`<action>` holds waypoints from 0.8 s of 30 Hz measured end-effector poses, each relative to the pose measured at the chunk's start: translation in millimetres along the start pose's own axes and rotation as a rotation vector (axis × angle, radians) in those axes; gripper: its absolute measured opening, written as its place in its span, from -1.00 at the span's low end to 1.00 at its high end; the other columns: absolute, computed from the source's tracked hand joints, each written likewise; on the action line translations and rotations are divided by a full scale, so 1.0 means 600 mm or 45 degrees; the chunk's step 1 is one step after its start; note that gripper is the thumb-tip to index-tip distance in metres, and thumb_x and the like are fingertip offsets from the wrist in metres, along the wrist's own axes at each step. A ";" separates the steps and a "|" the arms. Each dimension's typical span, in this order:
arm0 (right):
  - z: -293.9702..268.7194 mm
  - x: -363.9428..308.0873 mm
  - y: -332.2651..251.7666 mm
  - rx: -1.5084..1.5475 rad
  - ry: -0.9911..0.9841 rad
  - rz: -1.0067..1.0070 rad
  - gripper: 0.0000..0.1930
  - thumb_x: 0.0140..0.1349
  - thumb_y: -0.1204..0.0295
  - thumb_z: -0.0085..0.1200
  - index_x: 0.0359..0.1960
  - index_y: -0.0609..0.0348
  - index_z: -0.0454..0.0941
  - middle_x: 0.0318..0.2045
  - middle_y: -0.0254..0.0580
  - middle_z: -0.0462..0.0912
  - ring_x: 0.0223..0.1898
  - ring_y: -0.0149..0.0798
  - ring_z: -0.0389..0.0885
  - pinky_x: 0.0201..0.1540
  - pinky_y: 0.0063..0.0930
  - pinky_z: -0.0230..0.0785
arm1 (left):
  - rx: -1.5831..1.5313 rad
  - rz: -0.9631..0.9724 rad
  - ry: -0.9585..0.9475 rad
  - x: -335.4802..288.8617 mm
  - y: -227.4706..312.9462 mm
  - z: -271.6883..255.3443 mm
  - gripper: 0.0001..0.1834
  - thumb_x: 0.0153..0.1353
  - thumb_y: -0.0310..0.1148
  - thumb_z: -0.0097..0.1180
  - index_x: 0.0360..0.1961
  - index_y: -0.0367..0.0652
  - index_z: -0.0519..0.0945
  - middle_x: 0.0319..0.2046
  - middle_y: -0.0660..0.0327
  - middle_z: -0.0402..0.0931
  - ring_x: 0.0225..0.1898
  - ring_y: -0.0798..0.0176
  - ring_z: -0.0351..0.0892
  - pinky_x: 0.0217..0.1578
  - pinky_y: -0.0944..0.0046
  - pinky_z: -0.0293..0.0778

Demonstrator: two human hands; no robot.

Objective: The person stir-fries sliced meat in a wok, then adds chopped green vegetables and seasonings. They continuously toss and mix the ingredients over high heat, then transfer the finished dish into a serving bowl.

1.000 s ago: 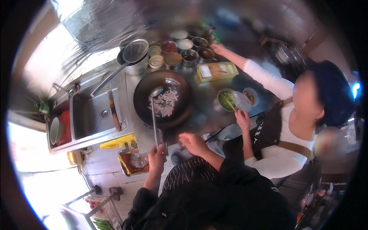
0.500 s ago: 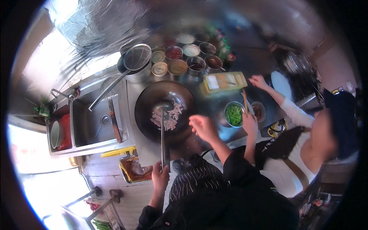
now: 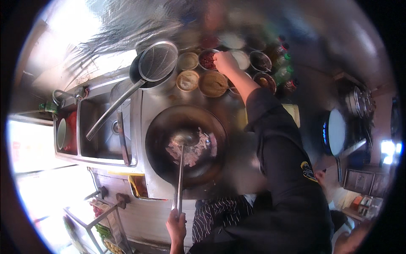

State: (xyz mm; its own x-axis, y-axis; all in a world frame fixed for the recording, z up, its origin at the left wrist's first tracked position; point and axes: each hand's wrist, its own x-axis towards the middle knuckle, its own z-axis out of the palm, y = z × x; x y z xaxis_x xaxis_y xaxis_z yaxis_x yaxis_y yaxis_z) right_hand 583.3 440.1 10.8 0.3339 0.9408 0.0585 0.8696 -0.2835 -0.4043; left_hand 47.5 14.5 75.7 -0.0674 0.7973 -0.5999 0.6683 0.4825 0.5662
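At a steel counter beside a sink, seen from above in a round fisheye view. Toward the counter's near edge, a large dark wok with pale strips of meat across its bottom. Among the strips, bowl end down, a long-handled ladle, its handle slanting over the wok's near rim. Around the lower end of that handle, the left hand, fingers curled closed; cannot tell whether also around the wok's own handle. Beyond the wok, past an outstretched black sleeve, the right hand, fingers bent at the edge of a round bowl of red bits. Cannot tell how far apart the fingertips, or whether around anything. Just nearer, a brown-powder dish. Further left, a mesh strainer across a metal pot, handle reaching over the sink. Right of the forearm, green bottles. Partly behind the sleeve, a yellowish tray.
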 end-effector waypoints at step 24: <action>-0.040 -0.031 -0.056 1.318 -0.353 0.250 -0.83 0.29 0.51 0.27 -0.16 0.39 0.73 -0.42 -0.17 0.76 -0.44 -0.36 0.74 -0.36 -0.54 0.64 | -0.494 -0.236 0.041 -0.052 0.036 0.000 -0.81 0.25 -0.46 0.24 -0.16 -0.33 0.63 -0.59 0.31 0.51 -0.58 0.47 0.47 -0.54 0.34 0.39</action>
State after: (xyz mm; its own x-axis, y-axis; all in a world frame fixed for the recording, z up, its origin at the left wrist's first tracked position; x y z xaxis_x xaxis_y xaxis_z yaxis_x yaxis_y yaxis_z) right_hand 556.5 427.9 45.0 0.2271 0.9423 -0.2461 0.0390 -0.2613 -0.9645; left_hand 64.2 0.1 106.4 -0.1870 0.6920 -0.6972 0.3150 0.7145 0.6247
